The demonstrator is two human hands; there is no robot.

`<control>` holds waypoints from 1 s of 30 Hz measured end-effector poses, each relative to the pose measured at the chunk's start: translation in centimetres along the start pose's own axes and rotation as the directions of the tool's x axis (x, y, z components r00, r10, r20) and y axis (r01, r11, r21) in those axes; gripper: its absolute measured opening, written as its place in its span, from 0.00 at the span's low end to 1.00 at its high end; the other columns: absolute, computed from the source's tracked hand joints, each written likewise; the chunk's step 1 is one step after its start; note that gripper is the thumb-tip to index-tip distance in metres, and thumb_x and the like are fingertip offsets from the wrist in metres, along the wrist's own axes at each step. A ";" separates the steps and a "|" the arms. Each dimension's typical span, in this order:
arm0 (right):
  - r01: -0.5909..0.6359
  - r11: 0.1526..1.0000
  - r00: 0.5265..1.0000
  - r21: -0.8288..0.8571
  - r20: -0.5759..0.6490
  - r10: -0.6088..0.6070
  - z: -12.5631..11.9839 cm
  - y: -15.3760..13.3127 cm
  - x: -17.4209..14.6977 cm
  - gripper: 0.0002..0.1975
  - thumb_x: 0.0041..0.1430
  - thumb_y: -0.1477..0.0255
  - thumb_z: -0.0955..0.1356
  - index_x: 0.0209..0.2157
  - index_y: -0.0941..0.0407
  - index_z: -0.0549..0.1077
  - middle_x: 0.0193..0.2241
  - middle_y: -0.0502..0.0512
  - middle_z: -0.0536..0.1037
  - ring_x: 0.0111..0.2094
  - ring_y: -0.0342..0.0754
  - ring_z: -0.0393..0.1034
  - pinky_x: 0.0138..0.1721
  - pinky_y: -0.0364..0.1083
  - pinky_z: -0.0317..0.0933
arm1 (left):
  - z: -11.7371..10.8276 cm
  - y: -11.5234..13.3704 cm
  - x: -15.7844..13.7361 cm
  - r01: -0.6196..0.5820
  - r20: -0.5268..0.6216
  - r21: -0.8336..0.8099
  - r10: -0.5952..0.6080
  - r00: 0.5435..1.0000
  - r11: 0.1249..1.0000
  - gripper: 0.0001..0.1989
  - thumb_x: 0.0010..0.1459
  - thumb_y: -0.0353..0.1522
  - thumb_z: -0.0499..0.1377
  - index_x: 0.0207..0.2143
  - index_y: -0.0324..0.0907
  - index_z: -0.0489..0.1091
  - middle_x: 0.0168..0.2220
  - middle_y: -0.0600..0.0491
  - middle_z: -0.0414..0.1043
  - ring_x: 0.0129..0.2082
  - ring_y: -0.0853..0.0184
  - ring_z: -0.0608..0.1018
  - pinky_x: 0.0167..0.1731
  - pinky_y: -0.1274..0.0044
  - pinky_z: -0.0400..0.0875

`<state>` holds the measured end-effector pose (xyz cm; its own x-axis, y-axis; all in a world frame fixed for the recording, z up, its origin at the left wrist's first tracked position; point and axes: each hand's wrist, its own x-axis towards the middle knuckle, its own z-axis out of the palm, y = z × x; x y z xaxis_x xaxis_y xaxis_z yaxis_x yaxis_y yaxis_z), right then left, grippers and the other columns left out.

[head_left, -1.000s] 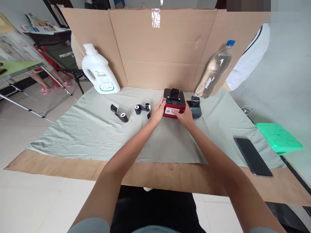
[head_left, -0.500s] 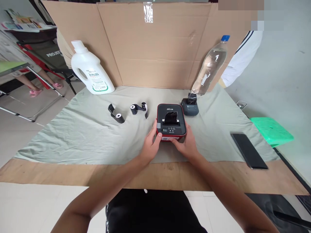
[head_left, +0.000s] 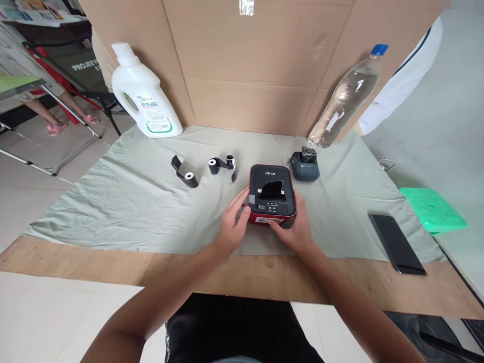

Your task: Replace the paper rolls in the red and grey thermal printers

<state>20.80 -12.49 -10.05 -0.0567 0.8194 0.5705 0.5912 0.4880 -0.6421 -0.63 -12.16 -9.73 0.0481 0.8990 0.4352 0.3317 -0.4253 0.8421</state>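
Observation:
A black thermal printer (head_left: 271,174) with a red lower body sits on the grey-green cloth in front of me. A dark strip of paper sticks up from its slot. My left hand (head_left: 233,222) rests along its left side, fingers fairly straight, thumb at the front left corner. On the right side, my right hand (head_left: 297,224) grips it, thumb against the front face. Just behind and to the right stands a smaller dark printer (head_left: 305,169), also with dark paper protruding. Two partly unrolled black paper rolls lie to the left, one roll (head_left: 191,179) farther out, another roll (head_left: 214,166) nearer.
A white detergent bottle (head_left: 145,103) and a clear water bottle (head_left: 346,101) lean by the cardboard screen (head_left: 245,65). A phone (head_left: 397,243) lies at the right front edge. A green stool (head_left: 433,209) stands beyond. A person's white sleeve (head_left: 404,75) shows behind the cardboard.
My view has tilted down and shifted slightly. The larger printer sits a little farther from the small one, both hands still at its sides. My left fingers look straighter.

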 end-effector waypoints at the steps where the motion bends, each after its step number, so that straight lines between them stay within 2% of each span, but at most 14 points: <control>1: 0.018 1.000 1.000 -0.003 -0.001 -0.018 -0.1 0.0 0.1 0.53 0.55 0.59 0.77 0.75 0.48 0.49 0.68 0.66 0.63 0.69 0.69 0.60 0.66 0.73 0.60 | -0.2 -0.1 0.2 -0.059 -0.036 0.008 0.060 0.998 0.998 0.21 0.74 0.41 0.49 0.63 0.47 0.69 0.62 0.46 0.74 0.63 0.60 0.75 0.63 0.63 0.73; 4: 0.056 0.998 0.998 -0.021 0.005 -0.056 -0.4 0.0 0.3 0.52 0.57 0.59 0.76 0.75 0.49 0.49 0.70 0.67 0.60 0.71 0.69 0.56 0.68 0.73 0.55 | -0.8 -0.4 0.7 -0.208 -0.053 0.053 0.211 0.976 0.977 0.18 0.75 0.39 0.49 0.53 0.46 0.76 0.49 0.47 0.80 0.52 0.61 0.80 0.55 0.65 0.76; 6: 0.074 0.997 0.997 -0.030 0.021 -0.073 -0.6 0.1 0.4 0.49 0.58 0.59 0.75 0.74 0.49 0.51 0.71 0.67 0.58 0.72 0.68 0.54 0.69 0.73 0.55 | -1.0 -0.6 0.9 -0.249 -0.024 0.057 0.251 0.968 0.967 0.18 0.75 0.39 0.48 0.51 0.45 0.77 0.46 0.47 0.81 0.48 0.61 0.80 0.51 0.66 0.76; 13: 0.082 0.997 0.991 0.014 0.104 -0.083 -1.9 0.5 1.2 0.37 0.65 0.58 0.70 0.72 0.48 0.58 0.71 0.64 0.61 0.71 0.65 0.57 0.69 0.71 0.56 | -0.7 -0.9 1.5 -0.245 -0.005 -0.069 0.246 0.969 0.967 0.18 0.75 0.37 0.48 0.54 0.46 0.75 0.45 0.48 0.79 0.47 0.63 0.80 0.49 0.68 0.76; 19: 0.017 0.998 0.987 0.060 0.157 -0.027 -2.8 0.6 1.5 0.35 0.69 0.55 0.64 0.73 0.47 0.56 0.69 0.62 0.64 0.68 0.64 0.60 0.64 0.68 0.63 | -0.2 -1.1 1.2 -0.261 0.011 -0.016 0.261 0.965 0.965 0.19 0.74 0.42 0.48 0.55 0.45 0.74 0.48 0.45 0.77 0.49 0.61 0.79 0.48 0.67 0.76; 21: 0.003 0.997 0.987 0.078 0.160 -0.015 -2.8 0.6 1.5 0.35 0.70 0.54 0.63 0.73 0.47 0.56 0.69 0.61 0.64 0.68 0.64 0.60 0.64 0.67 0.62 | -0.2 -1.2 1.2 -0.248 0.004 -0.050 0.249 0.969 0.967 0.19 0.74 0.42 0.48 0.55 0.45 0.74 0.47 0.46 0.77 0.48 0.61 0.78 0.48 0.67 0.76; 24: -0.018 0.993 0.986 0.113 0.167 -0.001 -2.8 0.6 1.5 0.35 0.70 0.53 0.62 0.73 0.46 0.56 0.70 0.61 0.63 0.68 0.64 0.60 0.64 0.66 0.64 | -0.5 -1.4 1.6 -0.150 0.027 -0.175 0.157 0.987 0.973 0.18 0.75 0.42 0.49 0.52 0.47 0.75 0.45 0.47 0.78 0.45 0.62 0.79 0.44 0.69 0.76; 27: -0.019 0.987 0.986 0.162 0.169 -0.009 -2.7 1.0 1.4 0.34 0.70 0.53 0.62 0.74 0.45 0.55 0.70 0.59 0.63 0.67 0.63 0.61 0.62 0.64 0.66 | -0.8 -1.8 2.2 -0.045 0.073 -0.287 0.069 0.995 0.957 0.19 0.75 0.44 0.48 0.48 0.47 0.77 0.42 0.49 0.78 0.38 0.65 0.78 0.37 0.71 0.74; 30: -0.023 0.983 0.984 0.181 0.175 -0.009 -2.6 1.4 1.3 0.35 0.70 0.53 0.62 0.74 0.45 0.54 0.70 0.59 0.62 0.69 0.63 0.59 0.61 0.64 0.66 | -0.8 -2.1 2.5 -0.027 0.075 -0.327 0.054 0.996 0.945 0.19 0.74 0.45 0.49 0.47 0.47 0.78 0.41 0.50 0.79 0.32 0.67 0.74 0.33 0.72 0.71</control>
<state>23.69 -11.49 -8.84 -0.2020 0.8551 0.4775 0.4373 0.5150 -0.7373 -2.01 -9.12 -10.20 0.1367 0.8799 0.4551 0.0042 -0.4599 0.8880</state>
